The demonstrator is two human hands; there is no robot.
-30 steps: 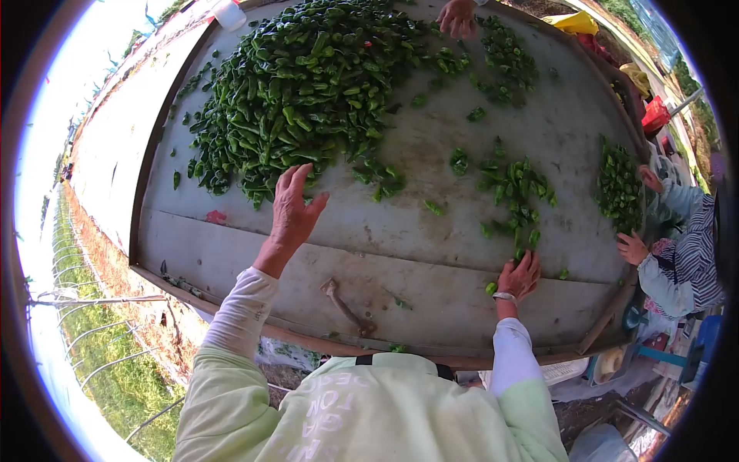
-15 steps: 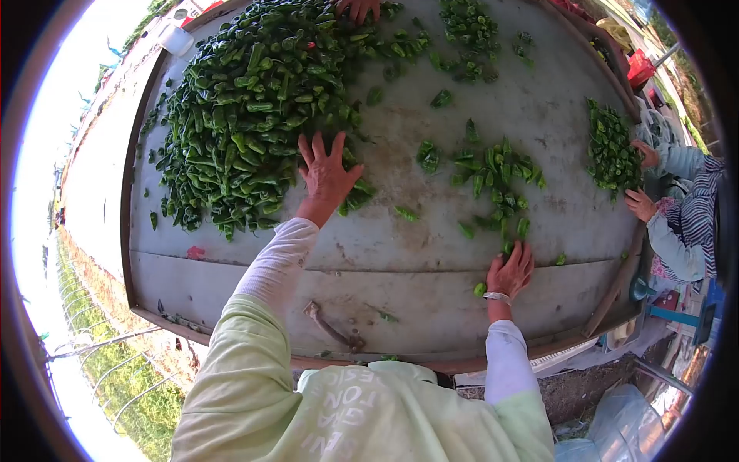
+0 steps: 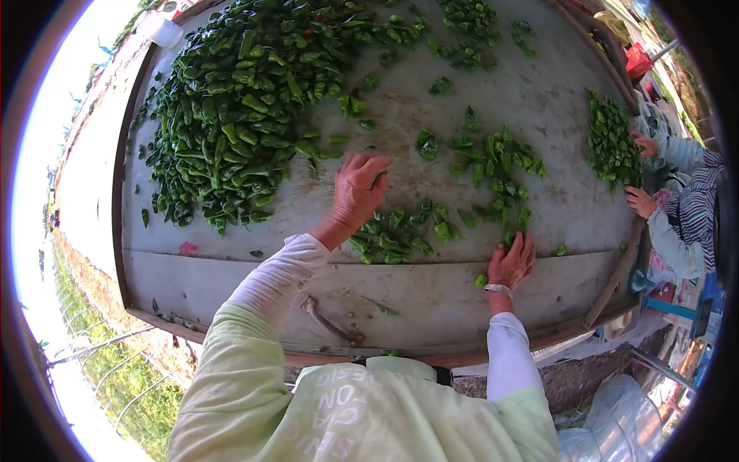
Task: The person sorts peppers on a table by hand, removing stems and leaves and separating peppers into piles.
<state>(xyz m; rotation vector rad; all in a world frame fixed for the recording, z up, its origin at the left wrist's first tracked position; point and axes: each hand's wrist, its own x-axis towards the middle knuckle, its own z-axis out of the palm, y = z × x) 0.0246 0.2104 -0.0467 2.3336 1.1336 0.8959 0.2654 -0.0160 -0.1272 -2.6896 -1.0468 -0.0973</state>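
My left hand [image 3: 358,192] is over the table between the big heap of green peppers [image 3: 231,115] and a small group of peppers [image 3: 396,235]. Its fingers are bent and lie together, with the thumb apart; no pepper shows in it. Near the seam in the tabletop, my right hand [image 3: 512,263], with a bracelet at the wrist, rests with bent, slightly parted fingers. Its thumb and fingertips are beside the lowest pepper [image 3: 508,239] of a loose cluster [image 3: 496,165]. One round green pepper [image 3: 481,281] lies left of that wrist.
At the table's right edge, a co-worker's two hands [image 3: 640,202] are at another pepper pile [image 3: 612,142]. More peppers [image 3: 467,31] lie at the far side. A curved stick [image 3: 327,322] lies near the front edge. A white container [image 3: 164,33] stands at the far left corner.
My left hand has moved right and slightly down from the heap, its spread fingers now bent. A group of peppers now lies below it. My right hand has barely moved. The hand at the far edge is gone.
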